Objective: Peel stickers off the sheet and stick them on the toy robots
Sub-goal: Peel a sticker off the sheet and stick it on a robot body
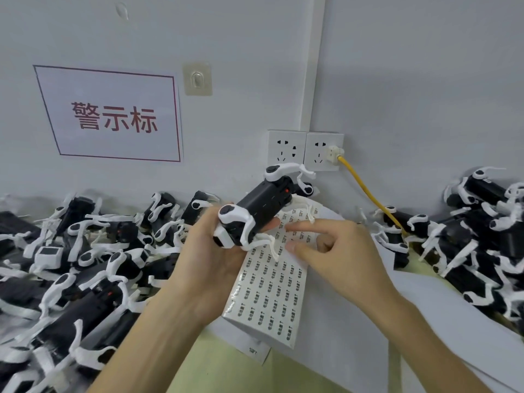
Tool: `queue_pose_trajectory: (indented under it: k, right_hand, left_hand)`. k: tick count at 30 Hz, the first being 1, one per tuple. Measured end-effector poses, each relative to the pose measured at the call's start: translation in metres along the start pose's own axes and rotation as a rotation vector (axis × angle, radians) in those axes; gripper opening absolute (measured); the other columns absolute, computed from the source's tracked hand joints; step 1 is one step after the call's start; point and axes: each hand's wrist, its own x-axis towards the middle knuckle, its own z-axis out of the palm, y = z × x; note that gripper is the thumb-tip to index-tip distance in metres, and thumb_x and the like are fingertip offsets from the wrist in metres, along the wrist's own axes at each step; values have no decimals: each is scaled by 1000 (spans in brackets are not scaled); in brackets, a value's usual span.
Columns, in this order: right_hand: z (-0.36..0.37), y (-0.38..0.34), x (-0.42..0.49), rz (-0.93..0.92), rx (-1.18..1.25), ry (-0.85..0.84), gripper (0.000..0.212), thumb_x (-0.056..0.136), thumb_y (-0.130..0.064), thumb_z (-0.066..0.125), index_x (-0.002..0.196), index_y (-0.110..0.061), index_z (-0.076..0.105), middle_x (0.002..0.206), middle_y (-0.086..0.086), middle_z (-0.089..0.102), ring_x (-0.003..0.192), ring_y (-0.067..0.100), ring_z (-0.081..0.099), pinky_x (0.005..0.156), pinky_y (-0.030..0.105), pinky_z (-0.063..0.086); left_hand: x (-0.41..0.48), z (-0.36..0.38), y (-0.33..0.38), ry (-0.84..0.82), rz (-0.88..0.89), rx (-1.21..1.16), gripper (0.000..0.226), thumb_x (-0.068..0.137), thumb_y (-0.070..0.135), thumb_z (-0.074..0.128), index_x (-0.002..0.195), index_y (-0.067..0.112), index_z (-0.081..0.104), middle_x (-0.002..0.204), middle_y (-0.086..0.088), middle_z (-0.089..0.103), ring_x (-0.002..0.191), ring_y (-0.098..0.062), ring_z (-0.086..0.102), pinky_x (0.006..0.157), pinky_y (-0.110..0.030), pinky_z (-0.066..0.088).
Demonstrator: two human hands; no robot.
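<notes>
At the middle of the bench (pixel 204 373), the left hand (pixel 209 251) grips a black-bodied plastic toy robot with white legs (pixel 256 211), fingers curled round its near end. It is held up just above the white paper sticker sheet printed with rows of small dark labels (pixel 272 293). The right hand (pixel 340 251) hovers over the far part of that sheet with forefinger and thumb stretched out and parted and the other fingers tucked in. It holds nothing that can be seen, and whether a sticker clings to a fingertip is too small to tell.

The step in hand looks like picking a label for the held robot. The near rows of the sheet appear full, so most labels seem still to be used. A heap of the same black-and-white toy robots (pixel 71 265) lies to the left and another heap (pixel 467 236) to the right. Which heap is finished cannot be told, as no sticker is legible on any of them, so a great deal probably remains.

The bench top is pale yellow-green, partly covered by large grey-white paper sheets (pixel 354 321). Behind stands a grey wall with a white notice edged and lettered in red (pixel 113 114), a clear stick-on hook (pixel 197 79), and two white wall sockets (pixel 286 150). A yellow cable (pixel 365 188) is plugged into the right socket.
</notes>
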Motion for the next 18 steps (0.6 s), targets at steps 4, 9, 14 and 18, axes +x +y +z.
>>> queue_pose_trajectory:
  k: [4,9,14,18]
  right_hand:
    - [1,-6,0,-157,-93,14,30,84,-23,80,109,-41,77,72,-21,51,69,8,50,62,14,35]
    - [3,-6,0,-193,57,-41,32,92,-15,75,114,-38,77,74,-20,48,68,10,47,65,13,37]
    - [3,-9,2,-185,146,11,30,84,-12,83,97,-39,80,65,-16,47,59,6,42,58,13,36]
    - [1,-10,1,-193,174,18,35,81,-9,85,86,-43,77,71,-12,53,61,5,45,59,13,39]
  left_hand:
    - [-2,3,1,-26,-39,-24,52,96,36,45,54,21,73,119,-13,58,62,-16,60,69,-31,49]
    - [-3,2,5,-43,-70,0,50,98,39,43,71,19,81,105,-9,70,70,-18,67,68,-29,56]
    - [1,-1,7,-40,-123,-11,43,96,42,50,103,12,81,101,-7,65,81,-20,61,85,-32,47]
    - [-1,1,8,-58,-132,-12,43,88,42,61,114,12,79,110,-9,70,84,-22,65,79,-34,52]
